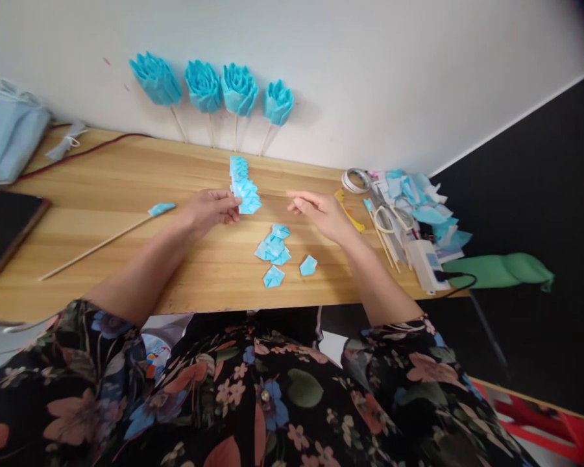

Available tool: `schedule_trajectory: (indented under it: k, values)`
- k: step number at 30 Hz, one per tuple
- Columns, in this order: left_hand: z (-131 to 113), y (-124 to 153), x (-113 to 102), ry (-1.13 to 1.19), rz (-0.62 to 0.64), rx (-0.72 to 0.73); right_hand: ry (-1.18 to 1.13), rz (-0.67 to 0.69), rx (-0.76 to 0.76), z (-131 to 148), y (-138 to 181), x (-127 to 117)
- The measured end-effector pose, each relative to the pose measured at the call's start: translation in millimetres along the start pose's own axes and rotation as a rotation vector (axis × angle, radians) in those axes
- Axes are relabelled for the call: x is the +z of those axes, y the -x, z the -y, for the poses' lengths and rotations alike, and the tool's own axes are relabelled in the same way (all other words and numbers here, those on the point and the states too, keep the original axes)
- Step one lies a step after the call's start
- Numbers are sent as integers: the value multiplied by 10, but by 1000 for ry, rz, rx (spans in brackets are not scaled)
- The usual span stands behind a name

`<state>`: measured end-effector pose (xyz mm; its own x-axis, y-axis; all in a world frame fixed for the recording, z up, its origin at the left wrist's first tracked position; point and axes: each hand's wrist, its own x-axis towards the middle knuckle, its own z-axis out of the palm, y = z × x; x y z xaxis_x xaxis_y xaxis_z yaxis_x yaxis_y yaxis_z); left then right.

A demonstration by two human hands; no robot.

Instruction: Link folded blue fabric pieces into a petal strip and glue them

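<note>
My left hand [210, 209] rests on the wooden table [126, 194], its fingers pinched on the near end of a row of folded blue paper petals [243, 185] that runs away toward the wall. My right hand [321, 211] hovers just right of that row, fingers loosely curled with nothing in them that I can see. A small heap of loose blue folded petals [274, 250] lies in front of both hands, with two single pieces [308, 264] nearer the table's edge. A wooden stick with a blue tip [161, 209] lies left of my left hand.
Several finished blue paper flowers [238, 89] on sticks lean against the wall. At right lie a tape roll [353, 179], scissors [394, 219], blue scraps [418, 194], a glue gun [427, 263] and a green cloth [501, 271]. A dark tablet [4, 224] and blue fabric [4, 133] sit left.
</note>
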<state>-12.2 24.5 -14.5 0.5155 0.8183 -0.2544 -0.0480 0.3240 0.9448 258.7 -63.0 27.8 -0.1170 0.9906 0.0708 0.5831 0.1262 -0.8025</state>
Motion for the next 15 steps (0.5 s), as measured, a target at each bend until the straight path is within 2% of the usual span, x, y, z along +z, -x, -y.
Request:
schedule_trajectory:
  k: [4, 9, 13, 15]
  values:
    - [16, -15, 0, 14, 13, 24, 213, 93, 103, -39, 454, -236]
    - [-1, -14, 11, 27, 23, 46, 289, 279, 146, -46, 772, -226]
    - [-19, -12, 3, 15, 38, 33, 337, 278, 139, -26, 834, -162]
    - [-23, -10, -2, 17, 39, 31, 291, 248, 154, -33, 831, -166]
